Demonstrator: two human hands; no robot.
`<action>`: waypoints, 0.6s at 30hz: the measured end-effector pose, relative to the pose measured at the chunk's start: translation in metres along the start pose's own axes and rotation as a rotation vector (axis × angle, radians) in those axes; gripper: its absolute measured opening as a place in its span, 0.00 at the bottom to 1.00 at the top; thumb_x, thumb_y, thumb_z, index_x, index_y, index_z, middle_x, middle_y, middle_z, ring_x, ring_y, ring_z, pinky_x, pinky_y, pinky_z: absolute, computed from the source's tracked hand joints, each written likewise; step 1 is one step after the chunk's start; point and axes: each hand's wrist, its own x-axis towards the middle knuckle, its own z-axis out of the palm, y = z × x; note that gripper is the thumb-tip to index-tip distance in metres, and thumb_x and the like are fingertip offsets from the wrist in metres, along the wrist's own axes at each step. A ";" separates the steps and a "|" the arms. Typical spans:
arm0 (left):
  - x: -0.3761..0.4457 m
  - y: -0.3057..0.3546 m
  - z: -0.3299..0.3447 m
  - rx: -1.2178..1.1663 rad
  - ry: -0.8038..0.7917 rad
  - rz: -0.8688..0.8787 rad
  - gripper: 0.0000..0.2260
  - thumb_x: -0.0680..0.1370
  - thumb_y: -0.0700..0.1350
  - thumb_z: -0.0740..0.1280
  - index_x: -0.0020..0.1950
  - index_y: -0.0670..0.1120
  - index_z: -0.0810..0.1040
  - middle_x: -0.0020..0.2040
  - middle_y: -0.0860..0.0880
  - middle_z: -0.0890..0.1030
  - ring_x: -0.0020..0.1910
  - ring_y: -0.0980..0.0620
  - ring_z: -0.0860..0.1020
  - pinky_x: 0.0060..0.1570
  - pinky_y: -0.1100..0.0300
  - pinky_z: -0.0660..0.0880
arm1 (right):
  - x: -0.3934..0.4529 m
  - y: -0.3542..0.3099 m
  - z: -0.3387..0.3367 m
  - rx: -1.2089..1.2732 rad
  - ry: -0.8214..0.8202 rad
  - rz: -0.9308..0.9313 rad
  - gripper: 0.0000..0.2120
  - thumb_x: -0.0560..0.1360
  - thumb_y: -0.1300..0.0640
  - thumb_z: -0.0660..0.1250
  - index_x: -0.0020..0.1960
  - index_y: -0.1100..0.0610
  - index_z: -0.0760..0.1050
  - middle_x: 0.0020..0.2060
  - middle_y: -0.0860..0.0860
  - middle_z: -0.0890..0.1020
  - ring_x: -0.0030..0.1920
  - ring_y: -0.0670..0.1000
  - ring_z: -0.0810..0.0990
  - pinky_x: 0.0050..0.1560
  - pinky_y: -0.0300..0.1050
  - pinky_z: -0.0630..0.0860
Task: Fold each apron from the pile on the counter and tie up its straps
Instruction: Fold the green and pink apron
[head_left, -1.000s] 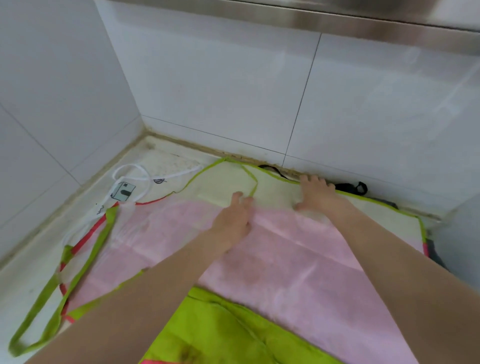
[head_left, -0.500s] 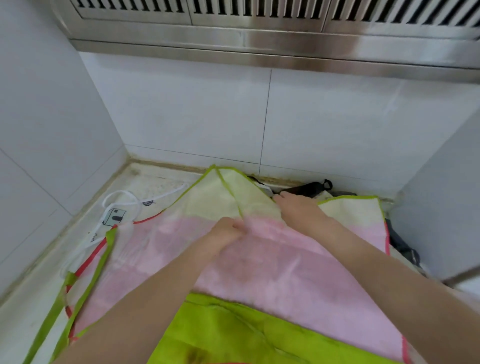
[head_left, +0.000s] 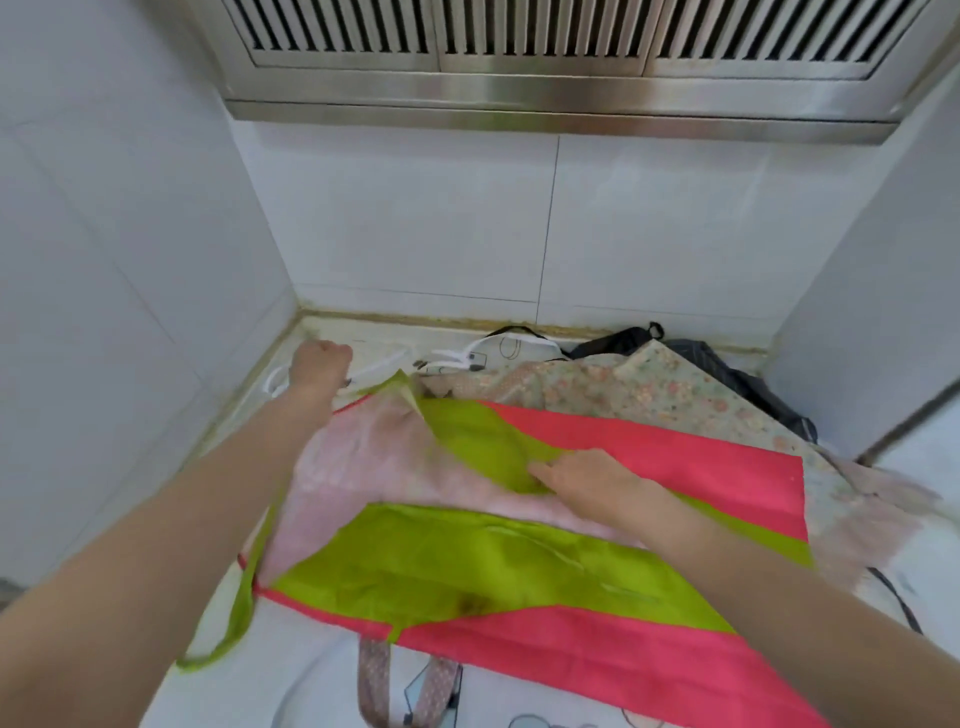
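The pink and green apron (head_left: 519, 545) lies on top of the pile on the counter (head_left: 291, 654). The left hand (head_left: 319, 364) is a fist – what it grips is hidden. The right hand (head_left: 587, 480) presses flat, fingers straight – likely to hold the fold.

The apron (head_left: 519, 561) is thin cloth, green and red on one face, pale pink and matt on the other, with a dark stain. Beneath it lies a floral cloth (head_left: 649, 389), soft and matt. The wall tiles (head_left: 415, 223) are white and glossy. The hood (head_left: 561, 88) above is brushed metal, faintly shiny.
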 end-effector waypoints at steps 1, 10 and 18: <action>-0.001 -0.006 -0.013 0.098 -0.055 -0.050 0.09 0.75 0.36 0.61 0.35 0.42 0.67 0.32 0.46 0.63 0.33 0.47 0.64 0.31 0.60 0.57 | -0.003 -0.009 0.003 0.023 -0.059 -0.013 0.18 0.80 0.59 0.57 0.70 0.57 0.63 0.58 0.57 0.77 0.58 0.58 0.77 0.47 0.51 0.71; -0.012 -0.040 0.001 0.307 -0.354 -0.023 0.05 0.78 0.41 0.62 0.52 0.40 0.73 0.54 0.40 0.75 0.53 0.45 0.71 0.48 0.57 0.68 | 0.015 -0.028 -0.015 0.073 -0.217 0.060 0.15 0.78 0.56 0.58 0.63 0.59 0.71 0.61 0.57 0.76 0.61 0.57 0.75 0.52 0.48 0.74; -0.017 -0.040 0.055 0.666 -0.613 0.210 0.21 0.78 0.37 0.59 0.71 0.41 0.65 0.53 0.42 0.77 0.41 0.49 0.75 0.35 0.60 0.69 | 0.041 -0.008 -0.008 0.228 -0.181 0.070 0.19 0.77 0.60 0.58 0.68 0.59 0.68 0.64 0.58 0.66 0.56 0.60 0.76 0.50 0.51 0.75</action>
